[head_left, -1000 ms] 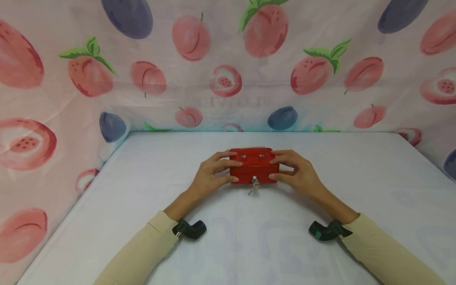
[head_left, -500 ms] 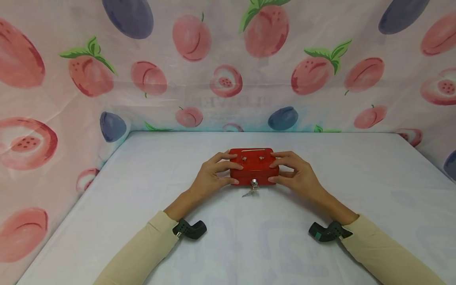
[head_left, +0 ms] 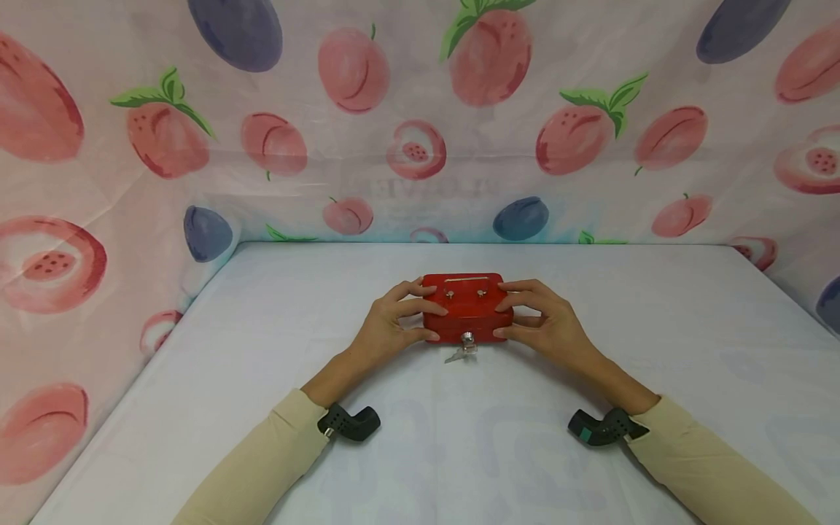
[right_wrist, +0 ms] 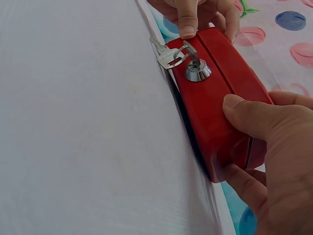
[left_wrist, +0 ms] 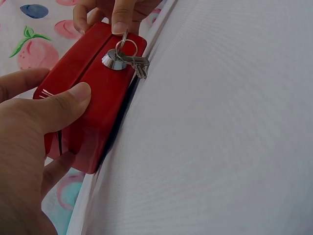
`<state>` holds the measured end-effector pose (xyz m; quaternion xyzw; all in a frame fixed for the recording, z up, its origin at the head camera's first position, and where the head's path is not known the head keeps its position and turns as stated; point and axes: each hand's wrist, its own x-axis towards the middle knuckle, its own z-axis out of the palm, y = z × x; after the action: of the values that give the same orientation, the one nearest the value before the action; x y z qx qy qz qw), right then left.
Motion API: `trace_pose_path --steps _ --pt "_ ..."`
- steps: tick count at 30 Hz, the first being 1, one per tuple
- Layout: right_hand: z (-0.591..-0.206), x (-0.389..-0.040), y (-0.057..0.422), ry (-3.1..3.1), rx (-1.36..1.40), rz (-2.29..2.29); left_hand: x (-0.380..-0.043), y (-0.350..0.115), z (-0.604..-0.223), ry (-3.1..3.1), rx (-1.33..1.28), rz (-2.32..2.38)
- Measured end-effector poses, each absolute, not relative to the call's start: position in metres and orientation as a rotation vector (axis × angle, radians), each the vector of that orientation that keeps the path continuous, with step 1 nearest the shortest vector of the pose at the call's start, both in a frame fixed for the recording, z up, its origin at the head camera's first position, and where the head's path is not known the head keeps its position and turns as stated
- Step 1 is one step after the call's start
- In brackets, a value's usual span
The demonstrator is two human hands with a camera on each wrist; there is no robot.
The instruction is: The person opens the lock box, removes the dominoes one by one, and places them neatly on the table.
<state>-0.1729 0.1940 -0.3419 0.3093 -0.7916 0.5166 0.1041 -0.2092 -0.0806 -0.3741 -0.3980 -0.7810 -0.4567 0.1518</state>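
Note:
A small red cash box (head_left: 467,306) stands on the white table, its lidded top and lock side facing me. My left hand (head_left: 387,321) grips its left end, thumb on the front and fingers over the top and end. The right hand (head_left: 546,315) grips the opposite end the same way. A silver lock (left_wrist: 114,59) sits in the front with a key in it, and a second key (right_wrist: 168,57) dangles from the ring. The thin metal handle (head_left: 467,278) lies flat along the lid. In both wrist views the lid seam looks closed, and the dark base shows close against the tablecloth.
White cloth (head_left: 433,437) covers the table. Behind and to the left rises a fruit-printed curtain (head_left: 472,168). Black wrist-worn devices (head_left: 351,423) stick out inward from both beige sleeves (head_left: 262,459).
The cash box has shifted slightly toward me, its lid now facing more upward, with both hands still on it. The hanging key has swung to the left.

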Motion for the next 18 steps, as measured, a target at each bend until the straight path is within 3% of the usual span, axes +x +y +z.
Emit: trace_pose_path --steps 18 --pt "-0.3427 -0.1725 0.1927 -2.373 0.911 1.417 -0.2080 -0.0803 -0.3733 -2.315 -1.107 -1.233"
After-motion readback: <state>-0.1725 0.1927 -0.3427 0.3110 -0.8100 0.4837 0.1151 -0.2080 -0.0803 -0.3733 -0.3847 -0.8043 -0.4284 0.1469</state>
